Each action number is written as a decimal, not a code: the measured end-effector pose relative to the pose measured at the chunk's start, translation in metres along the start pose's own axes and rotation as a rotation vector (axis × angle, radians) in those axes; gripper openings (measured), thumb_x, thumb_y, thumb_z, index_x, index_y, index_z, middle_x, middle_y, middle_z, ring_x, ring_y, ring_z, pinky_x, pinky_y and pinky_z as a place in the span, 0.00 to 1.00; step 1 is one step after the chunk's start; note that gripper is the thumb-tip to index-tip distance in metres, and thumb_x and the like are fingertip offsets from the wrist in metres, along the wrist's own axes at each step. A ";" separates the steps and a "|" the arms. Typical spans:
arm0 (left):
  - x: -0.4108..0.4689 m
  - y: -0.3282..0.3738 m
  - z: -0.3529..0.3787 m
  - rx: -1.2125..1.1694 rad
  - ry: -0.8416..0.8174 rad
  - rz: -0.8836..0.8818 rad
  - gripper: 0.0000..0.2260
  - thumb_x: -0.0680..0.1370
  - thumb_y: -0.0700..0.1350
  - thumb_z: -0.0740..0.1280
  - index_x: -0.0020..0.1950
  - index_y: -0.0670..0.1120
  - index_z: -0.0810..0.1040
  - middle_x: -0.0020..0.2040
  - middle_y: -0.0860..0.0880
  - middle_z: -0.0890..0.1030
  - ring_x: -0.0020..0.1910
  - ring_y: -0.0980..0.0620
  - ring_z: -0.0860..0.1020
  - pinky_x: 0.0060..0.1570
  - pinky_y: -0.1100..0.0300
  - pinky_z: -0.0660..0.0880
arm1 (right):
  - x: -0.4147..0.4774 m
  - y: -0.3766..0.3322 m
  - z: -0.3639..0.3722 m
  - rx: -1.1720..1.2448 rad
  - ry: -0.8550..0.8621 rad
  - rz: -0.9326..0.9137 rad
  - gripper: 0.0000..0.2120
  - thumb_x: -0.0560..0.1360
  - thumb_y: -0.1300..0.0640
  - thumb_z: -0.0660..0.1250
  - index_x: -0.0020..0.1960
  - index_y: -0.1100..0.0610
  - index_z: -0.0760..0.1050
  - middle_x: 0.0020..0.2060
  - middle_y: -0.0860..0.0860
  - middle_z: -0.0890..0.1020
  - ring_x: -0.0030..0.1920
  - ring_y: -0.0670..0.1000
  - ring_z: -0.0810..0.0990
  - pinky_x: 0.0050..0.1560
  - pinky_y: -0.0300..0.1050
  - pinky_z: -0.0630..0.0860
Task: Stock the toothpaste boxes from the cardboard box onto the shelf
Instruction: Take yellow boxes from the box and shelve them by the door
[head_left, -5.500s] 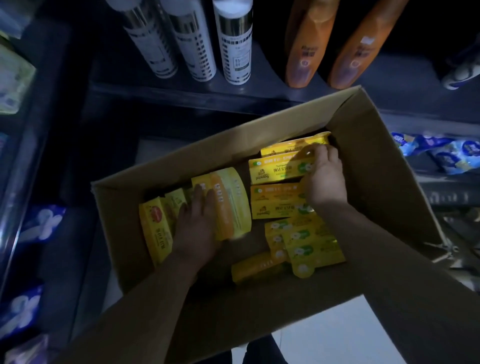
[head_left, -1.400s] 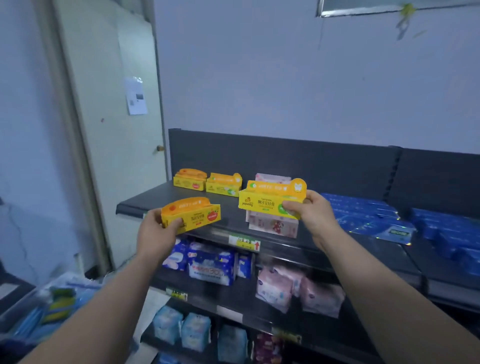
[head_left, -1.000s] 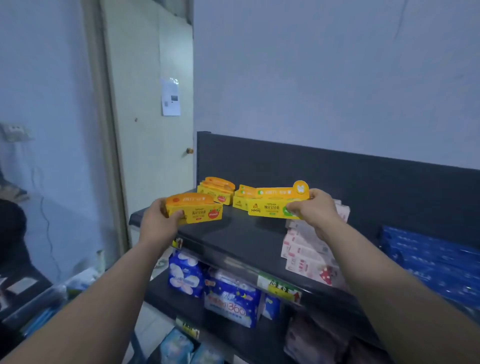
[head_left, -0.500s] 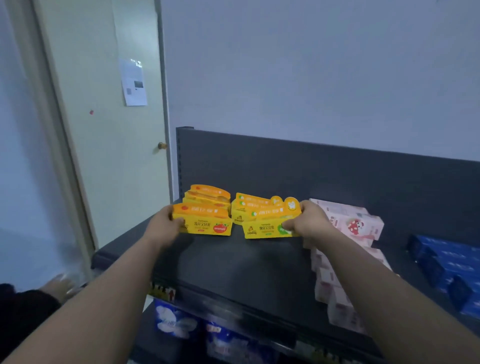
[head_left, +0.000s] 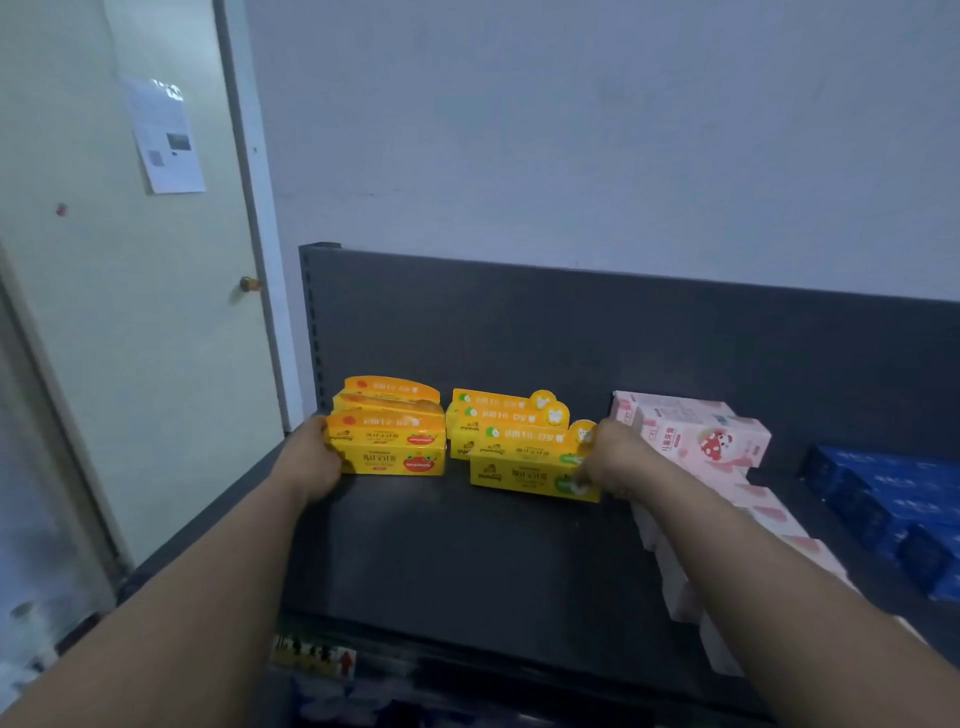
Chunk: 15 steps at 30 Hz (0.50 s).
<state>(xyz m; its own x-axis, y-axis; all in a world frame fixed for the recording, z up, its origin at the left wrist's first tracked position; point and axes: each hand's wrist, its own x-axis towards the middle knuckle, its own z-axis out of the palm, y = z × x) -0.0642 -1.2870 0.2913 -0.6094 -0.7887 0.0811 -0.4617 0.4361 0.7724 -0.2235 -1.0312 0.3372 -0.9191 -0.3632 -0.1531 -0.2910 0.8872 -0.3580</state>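
The left hand (head_left: 311, 462) has its fingers wrapped round the left end of an orange-topped toothpaste box (head_left: 387, 452). The right hand (head_left: 618, 462) pinches the right end of a green-marked toothpaste box (head_left: 524, 470). Both seem to sit on the shelf (head_left: 467, 561), though the contact is dim. Just beyond the fingertips stand stocked boxes (head_left: 493, 413), about 2 deep. Pink boxes (head_left: 696, 441) lie just beside the right knuckles. An off-centre push could skew the rear boxes, and the right hand could snag the pink stack on pulling back. The cardboard box is out of view.
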 end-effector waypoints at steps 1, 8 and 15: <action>0.002 0.001 0.002 0.000 0.000 0.000 0.16 0.77 0.33 0.60 0.65 0.37 0.70 0.61 0.37 0.77 0.59 0.39 0.75 0.53 0.55 0.68 | 0.001 0.000 0.001 -0.014 0.001 0.005 0.23 0.71 0.59 0.73 0.62 0.62 0.70 0.42 0.53 0.74 0.44 0.52 0.75 0.41 0.41 0.73; 0.014 0.000 0.010 0.034 0.032 -0.027 0.15 0.79 0.36 0.59 0.66 0.39 0.67 0.62 0.38 0.76 0.60 0.37 0.74 0.59 0.47 0.69 | 0.011 0.000 0.012 0.040 0.069 -0.019 0.20 0.74 0.63 0.68 0.63 0.61 0.66 0.47 0.53 0.72 0.45 0.53 0.74 0.34 0.42 0.70; 0.008 0.011 0.013 0.062 0.168 -0.040 0.22 0.78 0.39 0.60 0.71 0.38 0.63 0.67 0.36 0.70 0.64 0.34 0.70 0.60 0.43 0.69 | 0.007 0.012 0.005 0.077 0.165 -0.212 0.24 0.72 0.61 0.70 0.66 0.60 0.65 0.60 0.56 0.74 0.54 0.55 0.76 0.44 0.45 0.74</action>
<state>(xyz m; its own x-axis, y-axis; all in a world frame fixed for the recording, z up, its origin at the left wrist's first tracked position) -0.0825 -1.2825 0.2926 -0.4764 -0.8647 0.1592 -0.5252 0.4250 0.7373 -0.2319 -1.0242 0.3274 -0.8723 -0.4818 0.0829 -0.4666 0.7698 -0.4356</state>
